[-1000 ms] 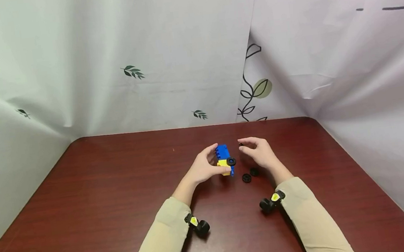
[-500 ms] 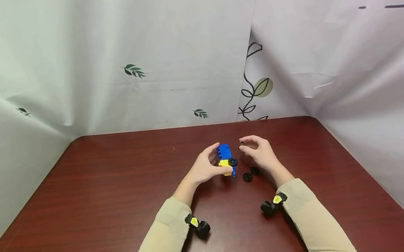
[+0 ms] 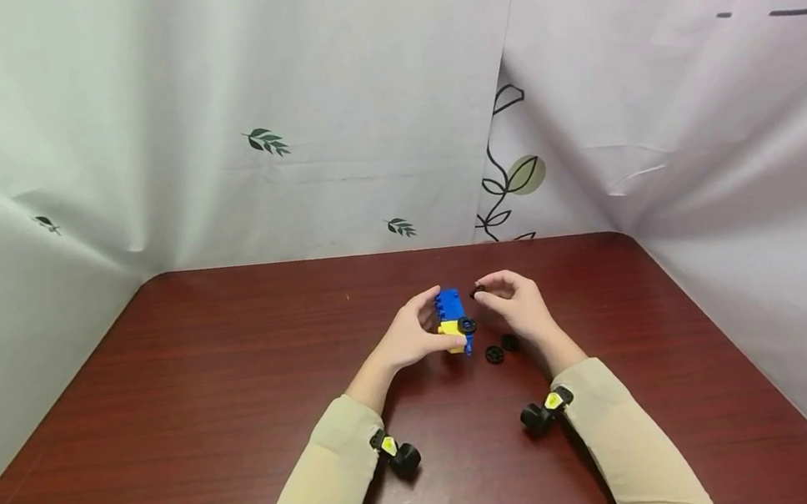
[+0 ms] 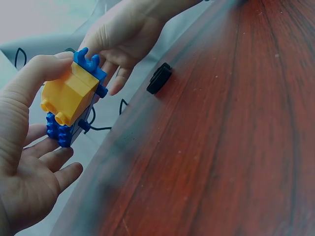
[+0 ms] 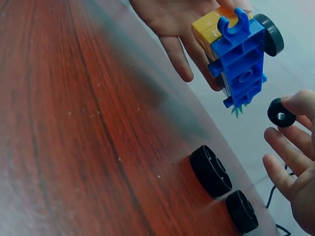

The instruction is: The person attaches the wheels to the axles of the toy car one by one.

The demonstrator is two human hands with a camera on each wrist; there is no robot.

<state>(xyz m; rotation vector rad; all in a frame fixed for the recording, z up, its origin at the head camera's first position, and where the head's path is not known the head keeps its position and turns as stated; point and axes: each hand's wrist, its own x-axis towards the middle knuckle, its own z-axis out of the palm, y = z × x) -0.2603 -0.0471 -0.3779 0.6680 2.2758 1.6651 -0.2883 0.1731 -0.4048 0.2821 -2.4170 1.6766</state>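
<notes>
My left hand [image 3: 409, 335] holds a blue and yellow toy vehicle [image 3: 449, 305] between thumb and fingers, raised off the table. In the right wrist view its blue ribbed underside [image 5: 241, 69] faces the camera, with a hook at one end and short axle pegs along the sides. One black wheel [image 5: 269, 35] is fitted on a peg by the hook. My right hand [image 3: 523, 304] pinches a small black wheel [image 5: 281, 113] between thumb and fingertips, a short gap from the vehicle. The left wrist view shows the yellow block [image 4: 71, 93] under my left thumb.
Two loose black wheels, one nearer [image 3: 494, 354] and one just behind it [image 3: 509, 342], lie on the dark red wooden table [image 3: 237, 373] below my right hand. A pale printed curtain [image 3: 355, 106] hangs behind the table and along both sides.
The wheel in my right hand has turned and moved slightly toward the vehicle. My left hand and the vehicle have shifted a little to the right.
</notes>
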